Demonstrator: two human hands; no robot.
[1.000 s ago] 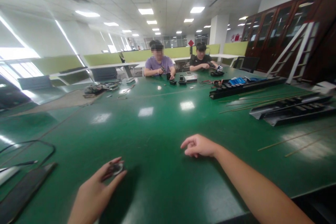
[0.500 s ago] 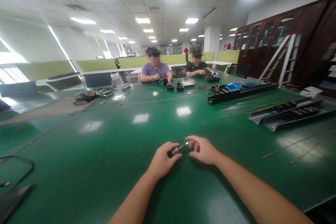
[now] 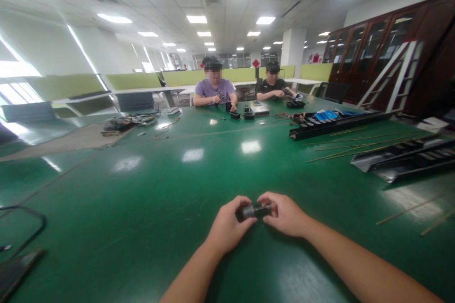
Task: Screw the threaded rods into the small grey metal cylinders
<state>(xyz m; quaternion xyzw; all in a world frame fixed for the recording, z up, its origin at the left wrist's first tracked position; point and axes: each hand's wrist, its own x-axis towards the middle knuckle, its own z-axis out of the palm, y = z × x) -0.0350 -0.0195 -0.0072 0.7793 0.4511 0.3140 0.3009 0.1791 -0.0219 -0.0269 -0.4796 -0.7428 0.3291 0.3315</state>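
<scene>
Above the near part of the green table (image 3: 149,199), my left hand (image 3: 227,227) is closed around one end of a small grey-and-black metal cylinder (image 3: 250,211). The cylinder lies roughly level, pointing to the right. My right hand (image 3: 286,215) has its fingers curled around the dark right end of it. Both thumbs are on the near side. Fingers cover the two ends, so I cannot tell exactly what kind of part this is.
Black metal channels (image 3: 394,161) and thin brass-coloured rods (image 3: 408,210) lie to the right. A black cable (image 3: 40,227) is at the left edge. Across the table, two people (image 3: 215,90) handle dark tools. A heap of parts (image 3: 121,123) lies at the far left.
My right hand has closed onto the cylinder's right end, where a thin rod with a bright tip showed before. A thicker dark section now shows there. The view has shifted slightly.
</scene>
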